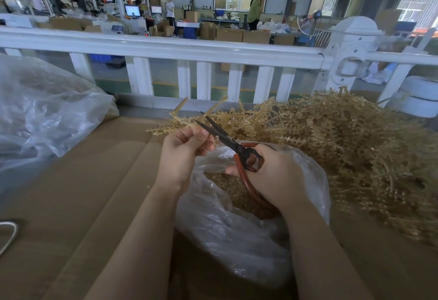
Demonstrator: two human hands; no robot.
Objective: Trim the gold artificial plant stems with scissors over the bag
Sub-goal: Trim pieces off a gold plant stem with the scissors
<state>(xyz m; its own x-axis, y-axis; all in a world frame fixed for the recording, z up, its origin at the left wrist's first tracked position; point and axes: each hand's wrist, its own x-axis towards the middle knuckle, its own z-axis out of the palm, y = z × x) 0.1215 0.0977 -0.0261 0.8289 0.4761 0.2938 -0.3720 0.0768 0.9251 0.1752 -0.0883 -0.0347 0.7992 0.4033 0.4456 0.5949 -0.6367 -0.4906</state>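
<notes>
Cardboard-covered surface (94,169) near white railing: left hand (182,155) pinches gold stem (182,119) above clear bag (237,228), right hand (272,174) grips scissors (227,138), blades parted at stem; cutting step, next likely closing blades so offcut drops into bag.

No legible txt, labels or nos. anywhere; far monitors (132,10) too blurred to read.

A brown worktop (94,181), seemingly lined with cardboard, is carrying everything. A heap of gold stems (343,148) is lying on its right side. A clear bag (237,240) is sitting open near the front, beside the heap. A larger plastic bag (47,110) is slumping at far left.
</notes>
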